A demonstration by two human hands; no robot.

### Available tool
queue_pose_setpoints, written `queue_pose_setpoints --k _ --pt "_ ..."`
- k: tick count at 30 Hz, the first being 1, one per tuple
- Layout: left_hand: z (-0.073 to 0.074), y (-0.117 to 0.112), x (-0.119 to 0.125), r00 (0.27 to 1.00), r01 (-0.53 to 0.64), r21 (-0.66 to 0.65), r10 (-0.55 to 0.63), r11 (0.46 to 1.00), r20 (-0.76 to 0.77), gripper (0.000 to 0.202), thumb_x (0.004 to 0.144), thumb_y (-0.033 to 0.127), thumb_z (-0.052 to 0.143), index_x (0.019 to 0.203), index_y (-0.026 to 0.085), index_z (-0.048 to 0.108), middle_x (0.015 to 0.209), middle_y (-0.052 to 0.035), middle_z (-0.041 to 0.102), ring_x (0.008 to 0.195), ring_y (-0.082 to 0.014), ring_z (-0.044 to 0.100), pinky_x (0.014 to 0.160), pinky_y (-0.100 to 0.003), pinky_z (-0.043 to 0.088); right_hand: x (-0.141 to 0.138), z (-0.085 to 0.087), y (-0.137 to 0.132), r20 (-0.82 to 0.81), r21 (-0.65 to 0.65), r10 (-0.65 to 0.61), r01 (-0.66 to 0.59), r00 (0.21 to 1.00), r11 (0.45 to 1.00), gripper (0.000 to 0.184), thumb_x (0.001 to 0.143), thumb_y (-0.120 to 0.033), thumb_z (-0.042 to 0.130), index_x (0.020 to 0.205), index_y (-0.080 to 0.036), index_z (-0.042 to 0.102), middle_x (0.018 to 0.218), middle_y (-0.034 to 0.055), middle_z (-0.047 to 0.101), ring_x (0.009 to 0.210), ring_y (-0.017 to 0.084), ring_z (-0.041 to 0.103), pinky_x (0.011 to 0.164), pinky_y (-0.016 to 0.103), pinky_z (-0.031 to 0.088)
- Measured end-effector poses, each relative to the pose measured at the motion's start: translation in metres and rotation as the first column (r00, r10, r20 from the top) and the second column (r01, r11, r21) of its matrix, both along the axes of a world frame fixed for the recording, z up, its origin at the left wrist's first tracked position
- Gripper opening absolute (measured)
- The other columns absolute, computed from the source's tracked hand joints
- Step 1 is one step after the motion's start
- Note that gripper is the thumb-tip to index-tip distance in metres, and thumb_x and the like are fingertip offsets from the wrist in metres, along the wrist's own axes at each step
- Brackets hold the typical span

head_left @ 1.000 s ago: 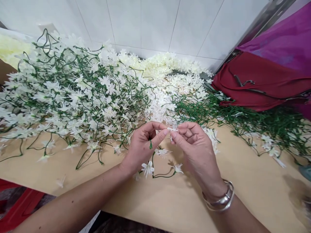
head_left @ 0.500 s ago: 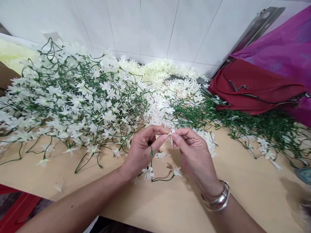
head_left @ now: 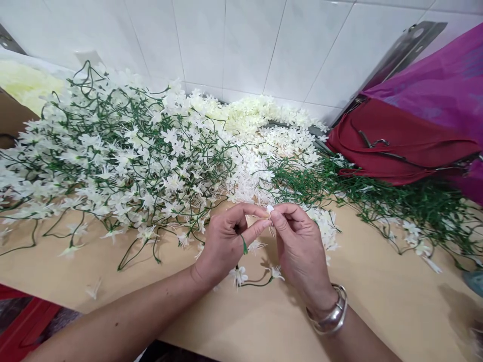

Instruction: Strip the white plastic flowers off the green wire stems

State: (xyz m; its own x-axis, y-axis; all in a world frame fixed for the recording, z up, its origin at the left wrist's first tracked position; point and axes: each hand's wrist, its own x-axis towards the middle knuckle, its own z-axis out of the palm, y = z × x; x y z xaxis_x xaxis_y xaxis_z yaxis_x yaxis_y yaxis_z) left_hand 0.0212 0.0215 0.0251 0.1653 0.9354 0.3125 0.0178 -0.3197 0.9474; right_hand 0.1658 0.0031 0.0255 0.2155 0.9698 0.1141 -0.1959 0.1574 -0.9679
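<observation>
My left hand (head_left: 226, 241) is closed in a pinch, holding a green artificial flower stem (head_left: 244, 246) whose tip pokes out below the thumb. Lower branches of it carry two white flowers (head_left: 238, 276), resting near the table surface. Fingertip to fingertip with it, my right hand (head_left: 302, 246) pinches a small white artificial flower (head_left: 269, 209); most of that piece is hidden by the fingers. A silver bangle circles the right wrist. Loose white stamen pieces (head_left: 255, 247) lie just beneath the hands.
A large heap of stemmed white flowers (head_left: 124, 151) covers the left of the table (head_left: 241, 322). Loose blossoms (head_left: 256, 113) lie at the back by the tiled wall. Green stems (head_left: 400, 201) spread rightward under a red bag (head_left: 403, 141). A red stool (head_left: 30, 327) stands lower left.
The view has shifted slightly. Both hands stay fingertip to fingertip, and the white petals now sit higher between the fingers, with less of the stamen showing.
</observation>
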Motion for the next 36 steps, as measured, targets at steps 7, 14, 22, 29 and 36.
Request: queue_pose_setpoints --k 7,14,22,29,36 --pt "0.002 0.004 -0.002 1.0 -0.015 -0.021 0.015 1.0 -0.003 0.011 0.09 0.032 0.073 0.091 0.02 0.073 0.054 0.0085 0.039 0.051 -0.0088 0.035 0.051 -0.024 0.027 0.004 -0.003 0.002 0.06 0.107 0.051 -0.057 0.997 0.993 0.003 0.091 -0.029 0.076 0.093 -0.028 0.076 0.093 -0.001 0.065 0.085 0.013 0.061 0.081 0.027 0.05" --pt "0.006 0.004 -0.009 0.992 -0.016 0.172 0.037 0.985 -0.123 0.005 0.091 0.023 0.067 0.092 0.02 0.071 0.058 0.0073 0.044 0.052 -0.0088 0.036 0.053 -0.023 0.031 0.012 0.009 -0.002 0.365 0.235 -0.013 -0.078 0.931 0.969 0.009 0.09 -0.02 0.075 0.092 -0.028 0.077 0.1 0.0024 0.07 0.098 0.019 0.067 0.089 0.034 0.054" --pt "0.012 -0.005 -0.009 0.978 -0.064 0.387 0.135 0.92 -0.159 0.008 0.091 0.013 0.064 0.091 0.021 0.067 0.083 -0.0005 0.075 0.049 -0.0059 0.038 0.05 -0.021 0.034 0.007 0.014 -0.012 0.637 0.57 -0.38 -0.077 0.671 0.818 0.031 0.092 -0.005 0.064 0.108 -0.03 0.071 0.103 0.0032 0.074 0.097 0.021 0.071 0.088 0.039 0.058" --pt "0.007 -0.008 -0.002 0.999 -0.023 0.182 0.015 0.983 0.043 0.002 0.092 0.02 0.068 0.09 0.02 0.066 0.064 0.005 0.052 0.053 -0.0083 0.038 0.051 -0.023 0.032 0.01 0.005 -0.015 0.69 0.644 -0.5 -0.129 0.523 0.754 0.042 0.09 -0.005 0.067 0.122 -0.031 0.066 0.111 0.0058 0.074 0.102 0.024 0.071 0.092 0.043 0.058" --pt "0.013 0.002 -0.006 0.992 0.113 -0.148 -0.119 0.982 -0.031 0.03 0.089 0.019 0.063 0.118 0.02 0.057 0.069 0.0069 0.039 0.059 -0.0111 0.039 0.055 -0.022 0.035 0.017 0.006 0.003 0.418 0.344 -0.344 0.205 0.841 0.916 0.003 0.099 -0.024 0.062 0.099 -0.025 0.059 0.103 0.0048 0.069 0.083 0.018 0.069 0.08 0.036 0.056"
